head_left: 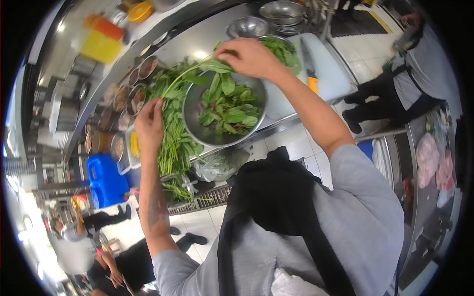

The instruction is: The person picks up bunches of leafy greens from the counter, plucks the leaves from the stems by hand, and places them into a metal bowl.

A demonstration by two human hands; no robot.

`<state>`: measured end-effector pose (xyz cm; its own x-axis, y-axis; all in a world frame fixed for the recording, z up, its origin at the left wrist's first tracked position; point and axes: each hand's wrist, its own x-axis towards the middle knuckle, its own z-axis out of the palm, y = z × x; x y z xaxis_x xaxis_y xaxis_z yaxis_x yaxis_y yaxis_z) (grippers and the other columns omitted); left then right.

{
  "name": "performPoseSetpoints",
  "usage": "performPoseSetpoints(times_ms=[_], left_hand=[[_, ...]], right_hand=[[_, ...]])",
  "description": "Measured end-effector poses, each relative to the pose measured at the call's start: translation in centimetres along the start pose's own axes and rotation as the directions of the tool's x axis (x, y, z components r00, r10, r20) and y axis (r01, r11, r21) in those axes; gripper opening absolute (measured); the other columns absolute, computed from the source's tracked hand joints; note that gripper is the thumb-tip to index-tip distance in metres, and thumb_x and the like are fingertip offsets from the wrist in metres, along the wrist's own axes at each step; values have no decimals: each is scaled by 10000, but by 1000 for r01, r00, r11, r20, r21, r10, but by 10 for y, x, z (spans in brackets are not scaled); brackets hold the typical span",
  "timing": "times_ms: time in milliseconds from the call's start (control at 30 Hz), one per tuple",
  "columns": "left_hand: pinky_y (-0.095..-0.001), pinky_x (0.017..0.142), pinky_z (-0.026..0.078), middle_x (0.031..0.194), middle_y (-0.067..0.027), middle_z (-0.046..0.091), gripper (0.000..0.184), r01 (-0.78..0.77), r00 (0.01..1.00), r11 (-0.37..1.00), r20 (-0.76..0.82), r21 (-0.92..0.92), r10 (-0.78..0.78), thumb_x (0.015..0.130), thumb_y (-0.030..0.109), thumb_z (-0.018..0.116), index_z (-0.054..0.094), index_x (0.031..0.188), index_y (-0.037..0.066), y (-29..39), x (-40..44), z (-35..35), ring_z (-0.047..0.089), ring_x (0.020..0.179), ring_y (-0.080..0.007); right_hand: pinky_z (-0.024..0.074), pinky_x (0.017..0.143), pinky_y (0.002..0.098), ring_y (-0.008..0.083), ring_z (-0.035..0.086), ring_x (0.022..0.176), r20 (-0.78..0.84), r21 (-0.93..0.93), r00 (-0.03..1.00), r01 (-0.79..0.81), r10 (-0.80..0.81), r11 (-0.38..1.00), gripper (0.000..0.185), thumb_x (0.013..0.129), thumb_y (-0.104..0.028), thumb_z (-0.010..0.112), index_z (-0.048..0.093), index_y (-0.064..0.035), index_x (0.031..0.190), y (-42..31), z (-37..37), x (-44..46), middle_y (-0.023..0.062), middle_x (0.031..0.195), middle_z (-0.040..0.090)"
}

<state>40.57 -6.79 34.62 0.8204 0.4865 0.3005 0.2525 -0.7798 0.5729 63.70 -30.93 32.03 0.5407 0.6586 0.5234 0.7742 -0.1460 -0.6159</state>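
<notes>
A long green leafy stem [183, 79] stretches between both hands above the counter. My left hand [149, 121] pinches its lower end, over the pile of leafy greens [175, 128]. At the leafy end, my right hand [244, 57] has its fingers closed on the stem, above the far rim of a large metal bowl [190, 126]. Loose green leaves [232, 114] with some reddish bits lie inside this bowl. Beyond my right hand, a second bowl holds more green leaves [280, 53].
A knife with a yellow handle [312, 85] lies on the white cutting board [328, 64] at the right. Empty metal bowls [247, 27] stand behind. Left are food containers [118, 146] and a blue jug [106, 181]. Other people stand at right and lower left.
</notes>
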Motion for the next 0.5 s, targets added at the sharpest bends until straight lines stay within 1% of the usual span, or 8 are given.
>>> performPoseSetpoints(times_ms=[33,100,200,233,333,400,433,500], left_hand=[[-233,676,460,850,-64,700,224,-18,1000,1000,14,-10,18,1013,187,636,711,1116,3,4,-5,3,588,737,-84],[-213,628,409,810,-7,648,242,-11,999,996,40,-94,15,1023,196,627,709,1116,-12,3,-12,7,517,699,-54],[-222,612,393,794,16,617,250,-7,999,991,38,-136,12,1030,188,619,705,1133,-23,1,-18,13,492,697,-56],[-225,608,388,789,20,607,252,-5,999,985,32,-170,11,1031,189,617,704,1138,-22,2,-19,15,488,696,-54],[-236,558,374,703,16,556,247,-47,998,985,30,-168,53,1012,201,640,716,1119,-9,7,-18,18,457,632,-57],[-235,563,378,706,15,558,247,-64,997,982,39,-178,72,1012,201,640,716,1119,-9,10,-15,22,462,636,-56],[-234,567,382,709,14,559,248,-73,996,980,43,-186,82,1012,201,639,716,1119,-9,11,-15,24,468,641,-56],[-236,574,389,713,0,576,243,-62,996,986,55,-155,71,1012,197,638,717,1119,-5,15,-19,22,478,644,-60]], right_hand=[[543,810,413,320,700,905,-13,-15,1000,-15,15,1000,213,923,-229,639,744,-96,1052,4,-2,3,124,989,741],[539,810,422,330,695,900,187,165,981,-72,41,984,215,909,-249,646,747,-116,1045,12,1,5,118,987,745],[538,805,438,328,691,879,243,162,970,-34,-6,986,209,917,-248,635,746,-139,1056,18,7,4,105,972,747],[538,805,438,328,691,879,241,166,971,-33,-8,986,209,917,-248,635,746,-139,1056,19,10,5,105,972,747],[531,785,409,305,670,883,36,42,999,8,-10,999,192,929,-218,648,743,-119,1063,13,10,2,86,929,728],[532,822,418,294,664,959,-26,-73,968,247,-250,966,182,925,-199,643,751,-127,1053,13,7,-3,77,960,731],[532,822,418,294,664,959,-29,-77,969,241,-243,968,182,925,-199,643,751,-127,1053,13,6,-4,77,960,731],[523,839,419,284,647,999,131,-49,964,240,-232,970,175,920,-187,641,755,-131,1040,12,8,-10,73,961,728]])
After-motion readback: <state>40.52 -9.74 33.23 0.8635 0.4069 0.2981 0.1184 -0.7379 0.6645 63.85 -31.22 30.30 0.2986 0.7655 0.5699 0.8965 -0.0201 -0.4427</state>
